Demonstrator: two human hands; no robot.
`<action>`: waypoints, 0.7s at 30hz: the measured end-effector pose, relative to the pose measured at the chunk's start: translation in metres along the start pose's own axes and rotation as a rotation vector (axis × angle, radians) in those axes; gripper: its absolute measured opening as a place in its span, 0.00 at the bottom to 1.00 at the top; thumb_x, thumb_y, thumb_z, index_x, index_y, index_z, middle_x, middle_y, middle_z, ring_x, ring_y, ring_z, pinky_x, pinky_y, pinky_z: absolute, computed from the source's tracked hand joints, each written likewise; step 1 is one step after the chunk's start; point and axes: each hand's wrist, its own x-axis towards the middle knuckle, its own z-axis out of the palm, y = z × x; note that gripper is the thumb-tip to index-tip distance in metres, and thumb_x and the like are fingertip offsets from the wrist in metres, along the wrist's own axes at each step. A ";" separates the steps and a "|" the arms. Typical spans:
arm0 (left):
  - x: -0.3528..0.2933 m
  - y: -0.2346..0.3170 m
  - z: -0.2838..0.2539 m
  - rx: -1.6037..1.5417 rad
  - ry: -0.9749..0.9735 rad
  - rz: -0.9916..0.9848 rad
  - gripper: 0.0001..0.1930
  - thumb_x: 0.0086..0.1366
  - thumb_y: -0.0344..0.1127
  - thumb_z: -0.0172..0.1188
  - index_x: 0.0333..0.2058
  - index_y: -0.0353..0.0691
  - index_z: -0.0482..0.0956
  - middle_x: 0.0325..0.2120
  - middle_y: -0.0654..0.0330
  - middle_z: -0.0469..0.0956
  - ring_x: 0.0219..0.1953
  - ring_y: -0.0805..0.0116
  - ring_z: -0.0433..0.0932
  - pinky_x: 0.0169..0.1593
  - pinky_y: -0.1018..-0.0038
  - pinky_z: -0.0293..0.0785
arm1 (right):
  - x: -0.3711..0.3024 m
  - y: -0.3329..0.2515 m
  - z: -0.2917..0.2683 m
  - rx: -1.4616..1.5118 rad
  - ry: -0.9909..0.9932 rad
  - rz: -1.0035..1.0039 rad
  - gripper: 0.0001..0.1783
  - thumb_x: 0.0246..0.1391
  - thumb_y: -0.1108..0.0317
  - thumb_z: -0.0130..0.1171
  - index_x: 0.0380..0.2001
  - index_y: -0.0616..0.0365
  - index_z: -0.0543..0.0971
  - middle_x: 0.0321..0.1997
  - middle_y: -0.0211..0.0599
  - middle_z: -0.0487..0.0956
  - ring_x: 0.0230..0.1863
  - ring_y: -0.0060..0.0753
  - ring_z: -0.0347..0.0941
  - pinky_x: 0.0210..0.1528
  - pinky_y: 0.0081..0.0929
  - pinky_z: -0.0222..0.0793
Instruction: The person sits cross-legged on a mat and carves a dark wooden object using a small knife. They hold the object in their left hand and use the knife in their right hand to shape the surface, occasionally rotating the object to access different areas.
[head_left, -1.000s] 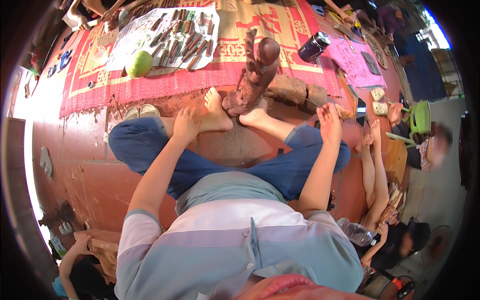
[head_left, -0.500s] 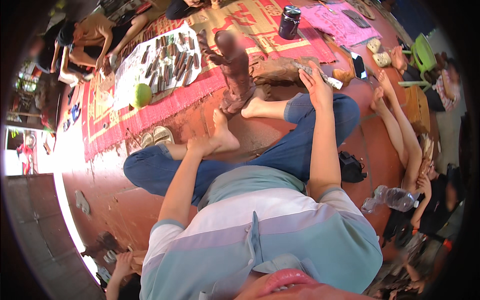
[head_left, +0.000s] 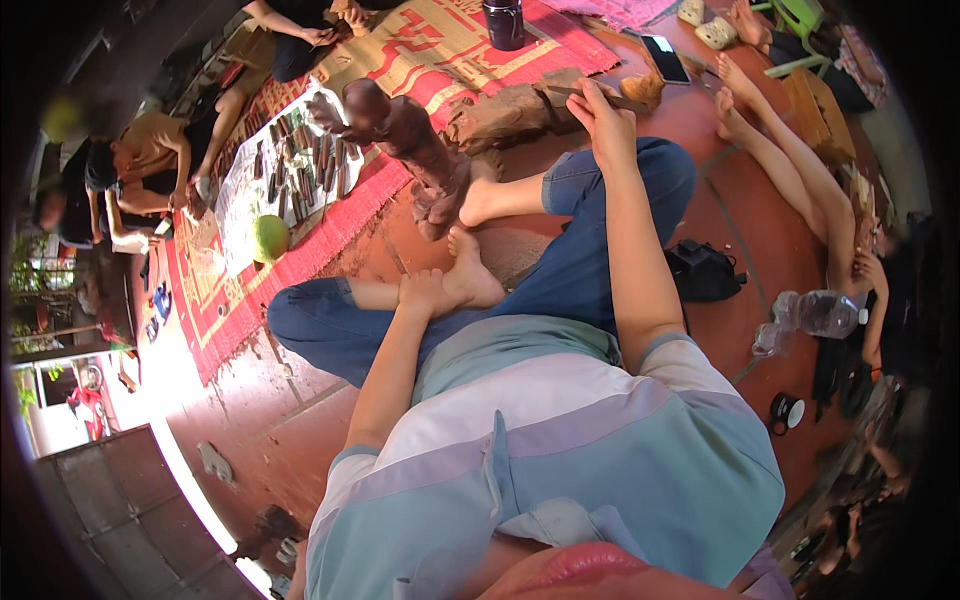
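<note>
My right hand (head_left: 605, 115) is raised over my right knee, its fingers closed on a long, thin, flat dark tool (head_left: 555, 89) whose exact kind I cannot make out. Low by my crossed legs, my left hand (head_left: 425, 292) is wrapped over my ankle (head_left: 465, 282). Just beyond my feet stands a brown carved wooden figure (head_left: 415, 165), tilted to the left in view. A rough log (head_left: 500, 122) lies to its right, with a small orange-brown wood block (head_left: 642, 90) past the log's end.
Several wooden-handled tools lie on white paper (head_left: 236, 222) on a red and yellow mat (head_left: 215, 335), near a green fruit (head_left: 269, 238). A dark tumbler (head_left: 504, 24), phone (head_left: 665, 58), black bag (head_left: 705, 270) and plastic bottle (head_left: 825, 312) are around. Other people sit left and right.
My view has swung, so the scene sits differently. The tool in my right hand has turned and now looks dark instead of pale. My left hand still lies at my ankle.
</note>
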 end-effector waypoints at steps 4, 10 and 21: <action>0.005 0.008 -0.015 0.054 -0.035 0.024 0.45 0.45 0.75 0.51 0.43 0.32 0.74 0.43 0.47 0.75 0.48 0.54 0.73 0.51 0.57 0.65 | 0.004 -0.002 -0.014 0.006 0.025 0.015 0.14 0.56 0.65 0.56 0.40 0.66 0.73 0.40 0.41 0.76 0.37 0.29 0.74 0.45 0.27 0.74; 0.031 0.012 -0.009 0.059 -0.027 0.124 0.43 0.46 0.73 0.51 0.40 0.32 0.75 0.39 0.46 0.77 0.45 0.52 0.75 0.47 0.59 0.69 | 0.009 0.016 -0.023 0.007 0.095 0.162 0.15 0.55 0.63 0.58 0.39 0.64 0.73 0.36 0.40 0.78 0.30 0.25 0.75 0.36 0.22 0.75; -0.005 -0.039 -0.173 -1.415 1.197 0.164 0.38 0.64 0.33 0.52 0.65 0.44 0.36 0.60 0.46 0.53 0.58 0.60 0.59 0.55 0.72 0.62 | 0.034 0.059 -0.044 -0.070 0.115 0.351 0.21 0.57 0.55 0.54 0.37 0.67 0.75 0.35 0.42 0.79 0.29 0.24 0.76 0.34 0.19 0.76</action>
